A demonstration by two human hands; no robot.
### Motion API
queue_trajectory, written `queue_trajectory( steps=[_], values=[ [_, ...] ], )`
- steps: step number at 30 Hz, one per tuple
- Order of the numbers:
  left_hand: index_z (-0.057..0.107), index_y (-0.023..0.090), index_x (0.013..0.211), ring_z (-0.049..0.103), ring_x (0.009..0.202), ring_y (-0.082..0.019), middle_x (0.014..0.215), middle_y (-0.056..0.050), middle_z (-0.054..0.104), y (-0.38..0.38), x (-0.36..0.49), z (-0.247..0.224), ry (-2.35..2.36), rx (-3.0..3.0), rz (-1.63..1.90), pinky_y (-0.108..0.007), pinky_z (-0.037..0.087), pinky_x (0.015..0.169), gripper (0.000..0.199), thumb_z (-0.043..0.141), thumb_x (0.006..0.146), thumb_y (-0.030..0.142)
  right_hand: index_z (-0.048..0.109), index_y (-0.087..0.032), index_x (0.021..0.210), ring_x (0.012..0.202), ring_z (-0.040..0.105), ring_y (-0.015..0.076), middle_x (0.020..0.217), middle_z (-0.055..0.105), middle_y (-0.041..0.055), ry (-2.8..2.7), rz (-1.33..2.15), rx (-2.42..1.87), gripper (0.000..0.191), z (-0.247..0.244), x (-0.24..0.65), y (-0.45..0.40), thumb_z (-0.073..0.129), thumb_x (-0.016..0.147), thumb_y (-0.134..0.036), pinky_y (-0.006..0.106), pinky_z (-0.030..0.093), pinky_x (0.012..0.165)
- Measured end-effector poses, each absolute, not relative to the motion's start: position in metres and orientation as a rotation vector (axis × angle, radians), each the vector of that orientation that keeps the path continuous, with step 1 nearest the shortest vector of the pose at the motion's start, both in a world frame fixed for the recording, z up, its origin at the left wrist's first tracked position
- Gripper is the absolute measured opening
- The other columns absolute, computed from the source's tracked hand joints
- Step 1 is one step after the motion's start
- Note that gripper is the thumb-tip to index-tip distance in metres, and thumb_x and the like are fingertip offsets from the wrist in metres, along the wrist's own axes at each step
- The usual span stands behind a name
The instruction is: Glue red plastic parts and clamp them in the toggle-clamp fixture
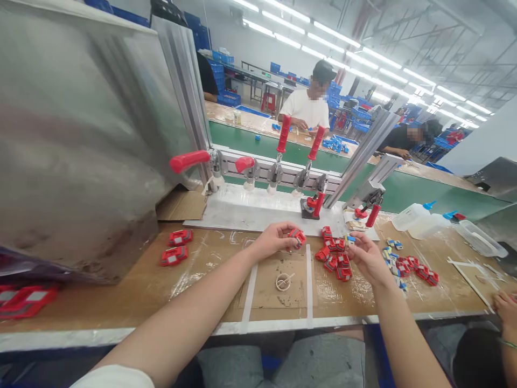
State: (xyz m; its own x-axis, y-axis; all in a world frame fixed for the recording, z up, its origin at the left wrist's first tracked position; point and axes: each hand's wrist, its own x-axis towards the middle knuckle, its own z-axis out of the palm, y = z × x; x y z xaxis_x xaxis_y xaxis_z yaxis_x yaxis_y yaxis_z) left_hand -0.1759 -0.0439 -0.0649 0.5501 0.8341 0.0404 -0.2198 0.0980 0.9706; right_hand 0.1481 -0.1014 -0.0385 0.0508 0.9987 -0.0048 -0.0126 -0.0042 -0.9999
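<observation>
The red piece (298, 238) was clamped in your left hand's (278, 238) grip above the worktop (137, 291), unjoined to the blue-and-white piece (350, 239) your right hand (367, 256) pinched. Clustered red pieces (331, 263) lay beside; which were finished, I couldn't tell.

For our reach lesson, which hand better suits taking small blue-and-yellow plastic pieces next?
Right hand, likely, though both are occupied: blue-and-yellow pieces lie nearer it than the left hand.
</observation>
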Motion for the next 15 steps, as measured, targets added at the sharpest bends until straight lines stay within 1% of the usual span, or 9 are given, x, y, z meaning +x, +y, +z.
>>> queue_trajectory(
  steps=[3, 5, 6, 8, 10, 11, 13, 15],
  values=[
    [0.069, 0.013, 0.107, 0.07, 0.076, -0.017, 0.098, -0.012, 0.076, -0.044, -0.176, -0.067, 0.59, 1.237, 0.868, -0.025, 0.051, 0.061, 0.052, 0.087, 0.072, 0.048, 0.068, -0.027, 0.106, 0.071, 0.064, 0.0134, 0.096, 0.071, 0.0009, -0.975, 1.378, -0.997, 0.047, -0.038, 0.091, -0.104, 0.093, 0.067, -0.038, 0.028, 0.057, 0.067],
    [0.07, 0.012, 0.107, 0.069, 0.074, -0.016, 0.094, -0.01, 0.076, -0.044, -0.176, -0.068, 0.565, 1.232, 0.87, -0.025, 0.051, 0.06, 0.055, 0.087, 0.072, 0.052, 0.069, -0.027, 0.103, 0.068, 0.063, 0.0123, 0.101, 0.073, 0.0021, -0.973, 1.42, -0.94, 0.042, -0.037, 0.063, -0.1, 0.092, 0.069, -0.038, 0.028, 0.057, 0.064],
    [0.07, 0.012, 0.107, 0.068, 0.072, -0.016, 0.092, -0.01, 0.076, -0.044, -0.176, -0.069, 0.557, 1.228, 0.871, -0.025, 0.051, 0.06, 0.057, 0.087, 0.072, 0.053, 0.07, -0.028, 0.104, 0.07, 0.065, 0.0133, 0.106, 0.075, 0.0033, -1.001, 1.414, -0.928, 0.041, -0.036, 0.053, -0.098, 0.09, 0.071, -0.04, 0.029, 0.059, 0.068],
    [0.071, 0.012, 0.108, 0.067, 0.07, -0.015, 0.09, -0.008, 0.075, -0.044, -0.175, -0.07, 0.551, 1.22, 0.876, -0.024, 0.05, 0.059, 0.058, 0.088, 0.071, 0.054, 0.071, -0.028, 0.11, 0.084, 0.071, 0.0185, 0.114, 0.076, 0.0063, -1.093, 1.355, -0.907, 0.04, -0.035, 0.039, -0.094, 0.086, 0.077, -0.045, 0.037, 0.061, 0.082],
    [0.072, 0.013, 0.109, 0.066, 0.07, -0.015, 0.09, -0.007, 0.075, -0.045, -0.174, -0.07, 0.548, 1.202, 0.888, -0.024, 0.05, 0.059, 0.058, 0.089, 0.07, 0.052, 0.073, -0.028, 0.117, 0.105, 0.072, 0.0246, 0.119, 0.076, 0.0085, -1.194, 1.268, -0.891, 0.042, -0.036, 0.03, -0.091, 0.083, 0.081, -0.047, 0.044, 0.057, 0.099],
    [0.072, 0.014, 0.109, 0.066, 0.071, -0.015, 0.091, -0.007, 0.075, -0.045, -0.173, -0.07, 0.541, 1.19, 0.893, -0.024, 0.05, 0.061, 0.058, 0.09, 0.069, 0.051, 0.073, -0.027, 0.119, 0.113, 0.071, 0.0269, 0.121, 0.076, 0.0092, -1.238, 1.23, -0.894, 0.042, -0.037, 0.028, -0.091, 0.081, 0.083, -0.047, 0.046, 0.055, 0.104],
    [0.073, 0.014, 0.109, 0.068, 0.075, -0.016, 0.093, -0.007, 0.075, -0.046, -0.172, -0.071, 0.514, 1.159, 0.902, -0.025, 0.051, 0.065, 0.058, 0.091, 0.067, 0.05, 0.074, -0.027, 0.122, 0.124, 0.066, 0.0294, 0.126, 0.074, 0.0099, -1.317, 1.17, -0.921, 0.04, -0.039, 0.024, -0.091, 0.079, 0.086, -0.044, 0.048, 0.052, 0.109],
    [0.074, 0.015, 0.108, 0.068, 0.079, -0.016, 0.095, -0.007, 0.075, -0.046, -0.171, -0.071, 0.482, 1.124, 0.914, -0.026, 0.052, 0.069, 0.058, 0.093, 0.065, 0.049, 0.074, -0.027, 0.125, 0.129, 0.063, 0.0301, 0.131, 0.072, 0.0095, -1.38, 1.111, -0.949, 0.039, -0.043, 0.022, -0.092, 0.077, 0.089, -0.041, 0.05, 0.05, 0.112]
  ],
)
